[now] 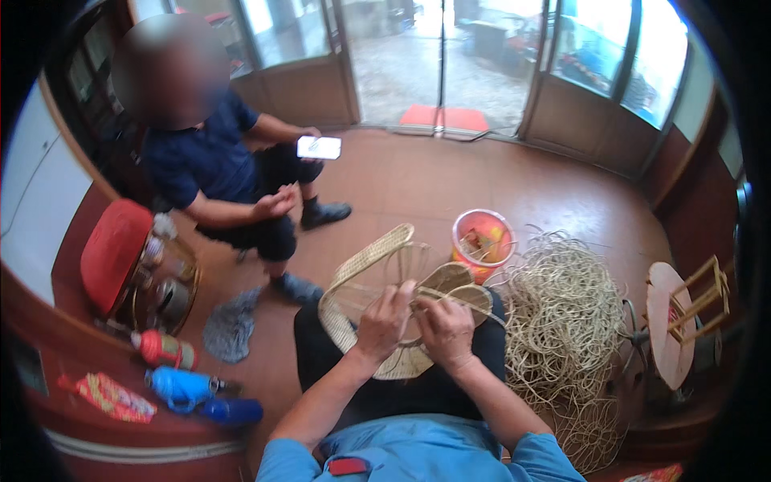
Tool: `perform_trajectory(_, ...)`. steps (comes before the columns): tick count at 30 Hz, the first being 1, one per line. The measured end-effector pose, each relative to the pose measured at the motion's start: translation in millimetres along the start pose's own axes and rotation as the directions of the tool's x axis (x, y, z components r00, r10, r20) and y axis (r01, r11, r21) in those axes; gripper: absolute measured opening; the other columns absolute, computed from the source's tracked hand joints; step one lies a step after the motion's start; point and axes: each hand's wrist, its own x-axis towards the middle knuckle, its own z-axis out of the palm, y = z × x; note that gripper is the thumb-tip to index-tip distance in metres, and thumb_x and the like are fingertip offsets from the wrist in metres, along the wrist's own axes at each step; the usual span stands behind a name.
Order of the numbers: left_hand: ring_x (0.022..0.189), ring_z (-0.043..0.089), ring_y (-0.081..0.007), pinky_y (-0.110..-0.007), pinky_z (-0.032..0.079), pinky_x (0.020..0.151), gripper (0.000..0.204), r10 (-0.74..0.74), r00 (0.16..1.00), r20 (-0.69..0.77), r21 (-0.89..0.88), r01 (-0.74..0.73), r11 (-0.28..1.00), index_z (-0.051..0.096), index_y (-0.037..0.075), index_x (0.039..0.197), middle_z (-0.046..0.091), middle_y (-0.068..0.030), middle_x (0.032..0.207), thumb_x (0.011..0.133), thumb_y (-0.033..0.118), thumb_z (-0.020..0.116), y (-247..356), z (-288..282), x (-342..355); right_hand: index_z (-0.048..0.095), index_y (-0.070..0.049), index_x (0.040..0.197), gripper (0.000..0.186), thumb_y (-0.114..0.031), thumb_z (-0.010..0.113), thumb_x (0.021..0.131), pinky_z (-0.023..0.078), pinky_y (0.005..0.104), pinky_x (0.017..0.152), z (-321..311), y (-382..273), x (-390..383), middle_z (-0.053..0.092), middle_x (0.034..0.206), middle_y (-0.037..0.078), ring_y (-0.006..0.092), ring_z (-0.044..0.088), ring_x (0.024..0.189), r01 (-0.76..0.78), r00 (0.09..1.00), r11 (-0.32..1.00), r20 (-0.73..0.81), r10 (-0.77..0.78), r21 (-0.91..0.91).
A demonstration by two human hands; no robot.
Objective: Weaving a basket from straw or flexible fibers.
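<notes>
A partly woven wicker piece (363,255) of pale cane rests across my lap, with a wide curved band on its left and rounded woven lobes (446,279) on its right. My left hand (385,320) is closed on the piece near its middle, fingertips pinched at the frame. Close beside it, my right hand (446,328) pinches a thin cane strand (475,308), which stretches out to the right over the lobes. The fingers partly cover the spot where strand and frame meet.
Loose cane strands (562,309) lie heaped on the floor to my right, by a pink-rimmed bucket (483,241). A seated person (213,153) at the left holds a phone (319,148). Flasks (178,387), a grey cloth (231,325) and an overturned wooden stool (673,325) stand or lie around.
</notes>
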Motion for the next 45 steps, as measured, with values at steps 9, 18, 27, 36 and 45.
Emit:
perform_trajectory(9, 0.085, 0.075, -0.0342, -0.046, 0.064, 0.072, 0.046, -0.131, 0.991, -0.022, 0.052, 0.132, 0.990, 0.059, 0.010, 0.143, 0.067, -0.0129, 0.101, 0.098, 0.006, 0.069, -13, -29, 11, 0.073, -0.013, 0.137, 0.045, -0.012, 0.077, 0.092, 0.051, 0.0437, 0.102, 8, -8, 26, 0.071, 0.129, 0.006, 0.0275, 0.067, 0.120, 0.216, 0.972, 0.976, -0.089, -0.217, -0.019)
perform_trajectory(18, 0.094, 0.076, -0.0393, -0.047, 0.060, 0.081, 0.019, -0.299, 0.947, -0.120, 0.061, 0.307, 0.950, 0.068, 0.006, 0.123, 0.072, -0.0170, 0.105, 0.105, 0.004, 0.063, -43, -59, 25, 0.068, -0.013, 0.148, 0.056, -0.014, 0.073, 0.092, 0.044, 0.0444, 0.112, 12, -20, 7, 0.064, 0.144, 0.006, 0.0247, 0.060, 0.138, 0.197, 0.979, 0.970, 0.073, -0.188, -0.140)
perform_trajectory(27, 0.074, 0.069, -0.0071, -0.022, 0.056, 0.069, 0.023, -0.549, 0.820, 0.159, -0.644, 0.508, 0.572, 0.072, 0.002, 0.117, 0.075, -0.0029, 0.090, 0.115, 0.025, 0.070, -37, -69, 75, 0.066, -0.014, 0.148, 0.057, -0.017, 0.075, 0.092, 0.044, 0.0453, 0.104, 22, -34, 10, 0.060, 0.142, 0.008, 0.0284, 0.057, 0.133, 0.130, 0.990, 0.983, 0.075, -0.121, -0.129)
perform_trajectory(36, 0.061, 0.068, -0.0102, -0.026, 0.051, 0.047, 0.020, -0.580, 0.756, 0.303, -0.477, 0.648, 0.594, 0.056, 0.003, 0.110, 0.068, -0.0068, 0.090, 0.109, 0.013, 0.073, -14, -44, 37, 0.070, -0.014, 0.140, 0.052, -0.018, 0.075, 0.088, 0.045, 0.0455, 0.101, 22, -35, 13, 0.060, 0.134, 0.006, 0.0271, 0.058, 0.129, 0.083, 0.996, 0.993, 0.050, -0.078, -0.090)
perform_trajectory(45, 0.055, 0.047, -0.0022, -0.019, 0.037, 0.045, 0.018, -0.646, 0.630, 0.431, -0.864, 0.494, -0.094, 0.056, 0.009, 0.118, 0.068, -0.0050, 0.097, 0.109, 0.007, 0.071, -21, -64, -8, 0.074, -0.015, 0.131, 0.039, -0.022, 0.075, 0.092, 0.044, 0.0439, 0.099, 21, -43, 13, 0.062, 0.127, 0.004, 0.0238, 0.061, 0.123, 0.070, 0.997, 0.996, -0.041, -0.072, -0.054)
